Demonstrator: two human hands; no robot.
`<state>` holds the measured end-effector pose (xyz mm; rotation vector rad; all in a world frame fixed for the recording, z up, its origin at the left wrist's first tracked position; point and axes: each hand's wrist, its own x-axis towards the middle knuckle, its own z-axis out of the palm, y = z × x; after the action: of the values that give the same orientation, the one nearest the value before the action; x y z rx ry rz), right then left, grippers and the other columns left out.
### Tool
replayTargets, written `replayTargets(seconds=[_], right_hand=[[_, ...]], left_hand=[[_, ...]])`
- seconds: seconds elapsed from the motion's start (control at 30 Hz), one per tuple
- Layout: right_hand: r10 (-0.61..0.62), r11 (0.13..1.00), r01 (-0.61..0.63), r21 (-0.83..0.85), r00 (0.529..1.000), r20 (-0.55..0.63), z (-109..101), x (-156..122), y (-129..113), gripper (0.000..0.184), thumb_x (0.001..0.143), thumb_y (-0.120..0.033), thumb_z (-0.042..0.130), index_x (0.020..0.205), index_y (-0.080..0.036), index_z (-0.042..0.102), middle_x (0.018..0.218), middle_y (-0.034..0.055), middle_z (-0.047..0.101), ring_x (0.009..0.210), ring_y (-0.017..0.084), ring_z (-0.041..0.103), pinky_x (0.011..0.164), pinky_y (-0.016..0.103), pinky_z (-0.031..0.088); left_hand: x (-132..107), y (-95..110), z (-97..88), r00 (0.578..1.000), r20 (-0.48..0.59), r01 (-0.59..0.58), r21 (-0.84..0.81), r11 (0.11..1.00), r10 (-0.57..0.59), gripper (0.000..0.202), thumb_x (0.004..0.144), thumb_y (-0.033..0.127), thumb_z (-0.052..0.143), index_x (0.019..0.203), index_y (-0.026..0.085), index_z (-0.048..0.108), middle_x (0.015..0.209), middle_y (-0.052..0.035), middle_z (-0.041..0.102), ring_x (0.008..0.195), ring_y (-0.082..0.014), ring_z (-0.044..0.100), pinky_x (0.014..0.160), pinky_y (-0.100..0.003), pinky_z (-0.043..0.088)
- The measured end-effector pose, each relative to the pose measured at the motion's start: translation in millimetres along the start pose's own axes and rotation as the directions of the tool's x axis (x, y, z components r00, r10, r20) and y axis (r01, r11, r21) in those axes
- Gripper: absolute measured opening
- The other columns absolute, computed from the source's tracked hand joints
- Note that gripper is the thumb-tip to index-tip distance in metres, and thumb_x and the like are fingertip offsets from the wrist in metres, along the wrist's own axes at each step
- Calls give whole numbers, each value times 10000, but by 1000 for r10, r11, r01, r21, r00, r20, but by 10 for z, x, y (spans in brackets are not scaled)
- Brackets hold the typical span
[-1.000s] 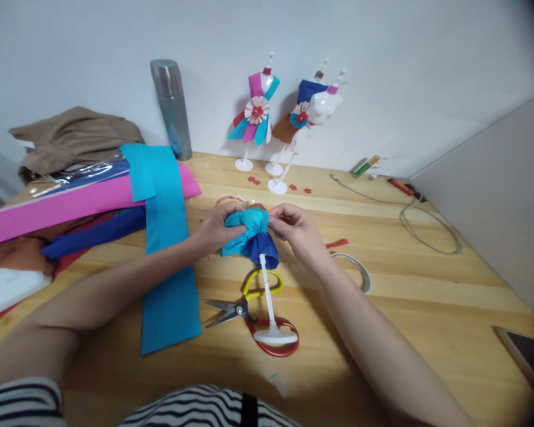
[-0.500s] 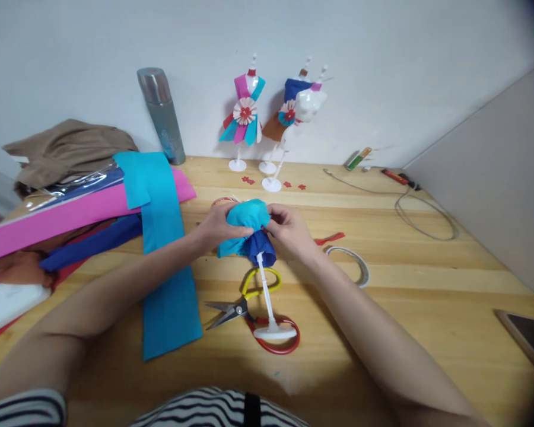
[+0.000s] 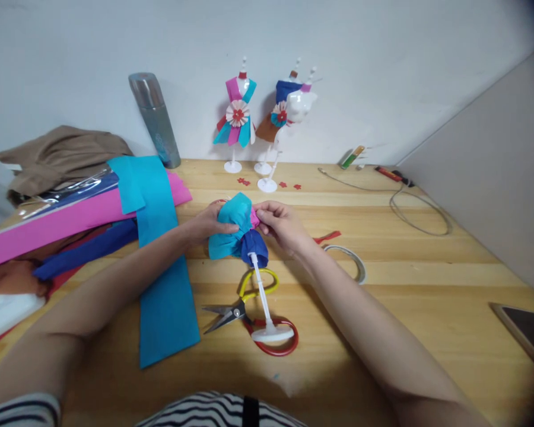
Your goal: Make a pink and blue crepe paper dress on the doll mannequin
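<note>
Over the middle of the wooden table [image 3: 404,296] I hold a small white mannequin on a stand [image 3: 264,308], tilted toward me with its round base low. Turquoise paper [image 3: 231,222] is wrapped over its body, dark blue paper [image 3: 254,246] shows below it, and a bit of pink peeks out at the right. My left hand [image 3: 209,222] grips the turquoise wrap from the left. My right hand [image 3: 278,224] pinches the wrap's right edge with closed fingers.
Scissors with yellow and red handles [image 3: 249,305] lie under the stand. A long turquoise strip [image 3: 160,261] and pink and blue sheets [image 3: 66,216] lie left. Dressed mannequins [image 3: 235,115], a steel flask [image 3: 153,118], a tape ring [image 3: 349,261], a cable [image 3: 416,210] and a tablet [image 3: 525,332] stand around.
The turquoise wrap has been gathered tighter round the mannequin and a pink edge now shows. Both hands shifted slightly left and the view turned a little.
</note>
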<state>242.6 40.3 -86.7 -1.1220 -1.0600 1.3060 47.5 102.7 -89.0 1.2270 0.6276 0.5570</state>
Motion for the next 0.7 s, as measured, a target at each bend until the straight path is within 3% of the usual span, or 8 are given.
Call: replayTargets(seconds=[0.13,0.23,0.37,0.43,0.57,0.63,0.7], right_hand=[[-45,999,46,-18,995,91,-30,-10,-7,331,682,-345,751,958,-183,665,631,-42,592,525,89,467,504,236,308],[-131,983,150,-108,978,165,-31,-12,-14,459,627,-212,769,1068,-198,643,790,-29,636,610,93,498,590,255,392],[-167,966,197,-168,970,179,-5,6,11,315,646,-194,749,946,-184,652,762,-19,641,662,115,539,640,269,420],[-143,978,165,-130,976,166,3,14,22,236,665,-236,748,872,-183,650,746,-9,652,689,131,578,671,281,446],[-87,995,91,-51,994,67,-2,18,10,297,633,-308,795,874,-189,669,726,-7,673,651,128,583,641,279,456],[-60,998,61,-26,997,39,-12,18,-2,327,615,-316,812,882,-187,674,698,-15,671,601,112,557,587,261,431],[-42,999,43,-14,998,40,-24,21,-6,330,618,-316,811,888,-179,679,647,-29,653,533,89,506,527,239,378]], left_hand=[[7,-38,-46,999,27,33,-48,998,-32,583,514,302,954,1004,143,682,917,-61,728,781,-177,669,754,-322,545],[-2,-23,-39,999,27,21,-33,999,-20,576,506,319,958,976,136,680,893,-56,719,768,-177,663,745,-326,546],[-21,24,-18,1000,-5,-18,66,998,18,523,572,418,921,931,118,687,873,-48,704,746,-163,642,706,-304,538],[-28,44,-16,996,-29,-76,139,987,81,472,642,499,865,850,110,697,867,-52,695,731,-150,623,685,-286,528],[-38,68,-23,971,-74,-195,303,933,227,521,740,638,731,694,122,679,754,-47,665,692,-148,583,654,-286,510],[-54,75,-21,953,-93,-236,364,901,287,519,765,651,700,691,138,687,785,-61,679,756,-175,604,710,-311,522],[-85,81,-15,911,-77,-334,439,834,405,444,813,601,684,762,162,729,938,-90,707,912,-210,634,836,-341,525]])
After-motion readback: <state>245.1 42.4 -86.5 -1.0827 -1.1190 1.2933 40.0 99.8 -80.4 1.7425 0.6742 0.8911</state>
